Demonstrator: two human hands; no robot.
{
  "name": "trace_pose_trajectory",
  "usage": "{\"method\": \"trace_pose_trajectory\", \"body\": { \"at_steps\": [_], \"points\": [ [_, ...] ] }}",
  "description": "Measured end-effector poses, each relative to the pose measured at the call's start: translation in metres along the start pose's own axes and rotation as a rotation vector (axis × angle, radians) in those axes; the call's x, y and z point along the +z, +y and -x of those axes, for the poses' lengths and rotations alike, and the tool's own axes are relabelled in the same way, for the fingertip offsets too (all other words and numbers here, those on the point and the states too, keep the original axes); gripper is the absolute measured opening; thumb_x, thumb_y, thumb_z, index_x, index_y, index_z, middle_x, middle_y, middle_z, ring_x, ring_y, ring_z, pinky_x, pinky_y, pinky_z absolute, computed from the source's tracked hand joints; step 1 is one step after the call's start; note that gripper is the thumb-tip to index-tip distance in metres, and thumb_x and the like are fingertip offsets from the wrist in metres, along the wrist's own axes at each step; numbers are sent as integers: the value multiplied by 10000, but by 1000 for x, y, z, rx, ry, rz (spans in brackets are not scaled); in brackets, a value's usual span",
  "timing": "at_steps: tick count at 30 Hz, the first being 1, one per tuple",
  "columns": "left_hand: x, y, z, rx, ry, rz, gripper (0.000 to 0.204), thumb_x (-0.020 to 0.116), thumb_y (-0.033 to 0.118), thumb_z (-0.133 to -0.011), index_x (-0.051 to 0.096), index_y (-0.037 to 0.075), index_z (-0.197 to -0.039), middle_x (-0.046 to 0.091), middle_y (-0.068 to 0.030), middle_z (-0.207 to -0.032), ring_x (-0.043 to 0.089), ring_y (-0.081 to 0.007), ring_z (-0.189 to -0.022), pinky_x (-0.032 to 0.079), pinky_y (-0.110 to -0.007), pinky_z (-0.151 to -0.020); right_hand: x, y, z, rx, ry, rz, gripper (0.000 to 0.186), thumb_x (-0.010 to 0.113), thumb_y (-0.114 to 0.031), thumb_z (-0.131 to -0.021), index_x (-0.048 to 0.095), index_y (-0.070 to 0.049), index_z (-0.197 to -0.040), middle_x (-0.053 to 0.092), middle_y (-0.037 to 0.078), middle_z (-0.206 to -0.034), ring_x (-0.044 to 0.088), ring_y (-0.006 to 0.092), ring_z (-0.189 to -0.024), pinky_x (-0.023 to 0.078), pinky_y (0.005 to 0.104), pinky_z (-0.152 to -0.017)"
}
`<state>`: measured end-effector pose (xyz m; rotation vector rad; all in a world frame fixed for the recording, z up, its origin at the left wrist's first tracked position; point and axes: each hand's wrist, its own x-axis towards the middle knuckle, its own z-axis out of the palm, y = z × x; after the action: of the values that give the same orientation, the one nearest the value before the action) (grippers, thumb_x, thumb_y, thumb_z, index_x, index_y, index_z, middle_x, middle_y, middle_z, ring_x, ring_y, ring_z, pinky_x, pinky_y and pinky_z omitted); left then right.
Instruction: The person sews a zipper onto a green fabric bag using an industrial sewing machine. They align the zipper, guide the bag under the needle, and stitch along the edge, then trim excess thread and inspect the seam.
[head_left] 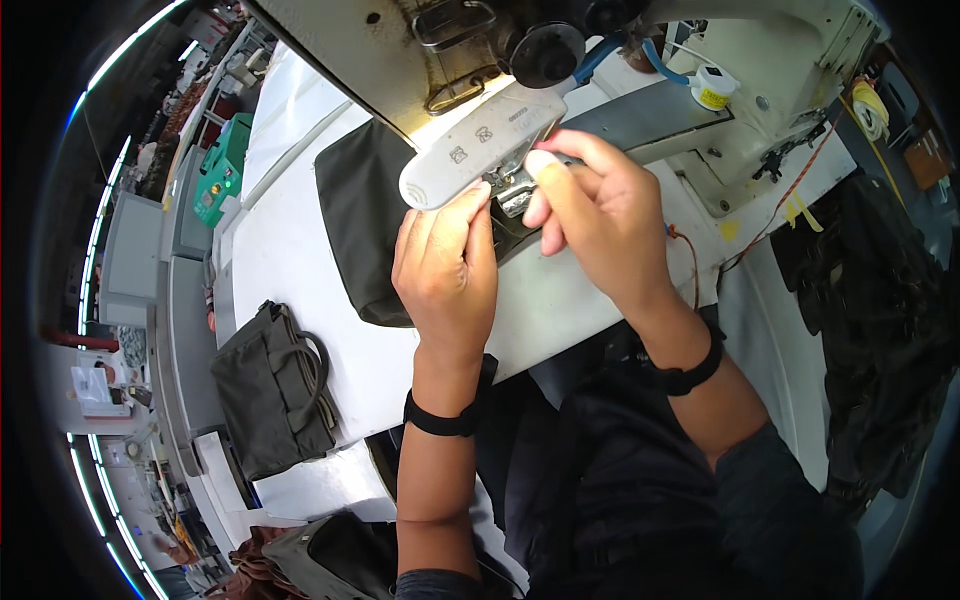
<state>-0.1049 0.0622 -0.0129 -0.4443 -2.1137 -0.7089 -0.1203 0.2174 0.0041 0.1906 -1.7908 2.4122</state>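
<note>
At the sewing machine [480,150], both hands meet around the metal presser foot [515,197], below a pale grey oblong cover with small symbols. My left hand [447,262] lies over the dark olive fabric piece [365,220], fingers bunched together and one fingertip beside the foot; what they grip, if anything, is hidden. On the other side of the foot, my right hand [602,205] is closed, thumb and index finger pinched near the needle area. Anything between those fingertips is too small to make out. The fabric spreads left over the white table.
A dark olive handbag [272,390] with handles lies at the table's left edge. Behind stands a green machine box [222,170]. A small white bottle [713,87] sits on the machine bed. Dark garments [870,320] hang at right; more bags [335,555] lie lower left.
</note>
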Motion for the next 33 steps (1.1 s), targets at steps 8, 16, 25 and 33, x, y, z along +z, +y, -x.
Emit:
{"method": "trace_pose_trajectory", "body": {
  "at_steps": [8,16,25,33],
  "points": [
    [6,2,-1,-11,58,-33,168,752,-77,-860,745,17,-999,774,-115,-1012,736,-286,-928,578,-362,-848,-7,-1,-20,-21,-179,12,229,658,-153,-1024,685,42,-906,656,40,-627,532,59,-466,416,239,-449],
    [-24,-6,-30,117,-252,-42,160,742,-73,-871,761,-2,-1013,787,-133,-1009,757,-279,-934,587,-347,-851,-7,-4,-19,-9,-175,127,193,663,-136,-1031,700,27,-935,635,16,-607,520,44,-467,414,230,-451],
    [-22,-4,-29,49,-241,5,126,730,-80,-884,761,-31,-996,786,-156,-989,766,-262,-912,582,-325,-846,-4,0,-17,-19,-157,119,218,655,-156,-1038,694,26,-925,638,21,-607,524,56,-454,426,243,-446],
    [-24,-10,-31,65,-258,39,128,733,-70,-885,772,-28,-999,790,-148,-978,766,-261,-894,583,-323,-829,-4,-1,-17,-21,-165,101,210,670,-153,-1035,690,30,-933,635,22,-605,528,60,-447,417,242,-445]
  ]
}}
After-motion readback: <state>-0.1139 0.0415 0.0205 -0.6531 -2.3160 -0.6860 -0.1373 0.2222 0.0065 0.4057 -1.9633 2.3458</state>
